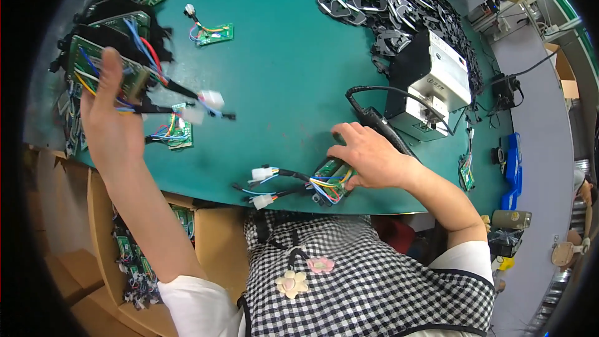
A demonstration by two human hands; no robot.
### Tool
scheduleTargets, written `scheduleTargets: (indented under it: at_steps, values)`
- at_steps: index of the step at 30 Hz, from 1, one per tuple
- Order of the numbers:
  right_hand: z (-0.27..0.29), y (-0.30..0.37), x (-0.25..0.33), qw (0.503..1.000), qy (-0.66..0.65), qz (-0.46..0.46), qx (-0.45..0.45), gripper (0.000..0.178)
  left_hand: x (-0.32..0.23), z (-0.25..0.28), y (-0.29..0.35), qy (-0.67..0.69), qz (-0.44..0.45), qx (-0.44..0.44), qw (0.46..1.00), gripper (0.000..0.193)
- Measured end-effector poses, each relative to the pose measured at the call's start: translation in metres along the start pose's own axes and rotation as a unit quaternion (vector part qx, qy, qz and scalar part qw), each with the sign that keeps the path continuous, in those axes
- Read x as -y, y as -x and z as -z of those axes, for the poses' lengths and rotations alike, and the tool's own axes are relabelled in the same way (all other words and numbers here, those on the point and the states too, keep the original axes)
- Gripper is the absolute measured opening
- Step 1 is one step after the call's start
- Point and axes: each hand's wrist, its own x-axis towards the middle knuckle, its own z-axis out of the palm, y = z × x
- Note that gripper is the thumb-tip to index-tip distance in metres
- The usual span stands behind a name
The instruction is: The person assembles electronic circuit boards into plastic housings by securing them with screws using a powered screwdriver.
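At the left of the green table my left hand, slightly blurred, is closed on a green circuit board, thumb across its face. Blue, red and yellow wires run from there to white connectors, smeared by motion. Close to the near edge my right hand grips another circuit board from above and hides part of it. Coloured wires and two white connectors trail leftward from that board. Just behind the right hand lies a black handheld tool on a cord.
A black-and-silver control box stands at the right, beside piled black plastic frames. Small wired boards lie on the table, one farther back, another by my left wrist. Below the edge, a cardboard box contains more boards.
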Motion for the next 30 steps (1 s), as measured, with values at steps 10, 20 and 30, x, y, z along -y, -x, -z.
scheduleTargets:
  at_steps: [10,20,30]
  values:
    - [-0.008,0.034,0.002,0.964,-0.164,-0.096,-0.186,0.058,-0.021,-0.061,0.105,-0.543,-0.188,0.361,0.734,0.06]
    - [-0.027,-0.016,-0.046,0.883,-0.37,0.013,-0.289,0.044,0.098,-0.075,0.124,-0.688,-0.189,0.447,0.539,0.093]
    - [-0.036,-0.044,0.011,0.808,-0.301,-0.089,-0.499,0.032,0.112,-0.068,0.114,-0.703,-0.16,0.451,0.526,0.075]
